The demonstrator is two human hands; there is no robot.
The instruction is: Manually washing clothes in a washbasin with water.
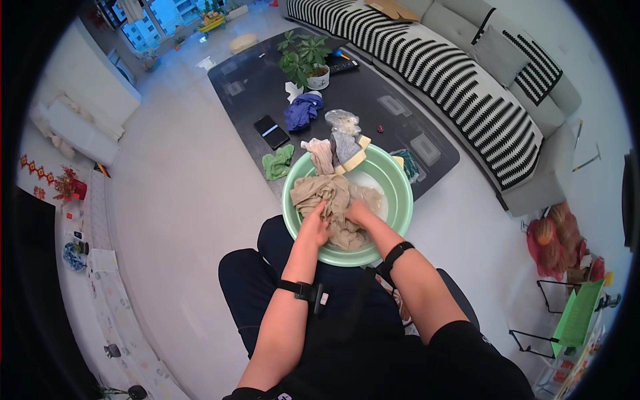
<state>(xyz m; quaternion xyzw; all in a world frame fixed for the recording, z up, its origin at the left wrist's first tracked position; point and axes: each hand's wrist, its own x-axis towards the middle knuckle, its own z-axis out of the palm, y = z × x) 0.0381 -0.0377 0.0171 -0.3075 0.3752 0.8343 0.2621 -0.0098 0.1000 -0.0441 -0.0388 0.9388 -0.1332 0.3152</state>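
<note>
At the lower edge, dark trousers [267, 293] and two bare forearms are seen, each wrist ringed by a black band. The left hand [315, 227] is closed on a beige garment [330, 200], its fingers dug into the wet folds. The right hand [358, 213] is pressed onto the same cloth just beside it; its fingers are curled into the fabric, though the exact grip cannot be fully made out from above. The garment is bunched inside a pale green basin [400, 193], which is held between the knees and rests against the near edge of a dark low table [253, 80]. The long axis of the cloth is laid roughly from the basin's far left down toward its near middle, with the bulk heaped at the left and a tail trailing toward the body. Milky water is visible in the basin's right half.

Over the far rim, a second beige piece [320, 155] and a grey one [345, 148] are draped. On the table beyond, a green cloth [277, 163], a black phone [271, 131], a blue garment [301, 111], a crumpled clear bag [343, 121] and a potted plant [307, 60] are set. Farther right, a sofa [520, 80] with a black-and-white striped cover is placed.
</note>
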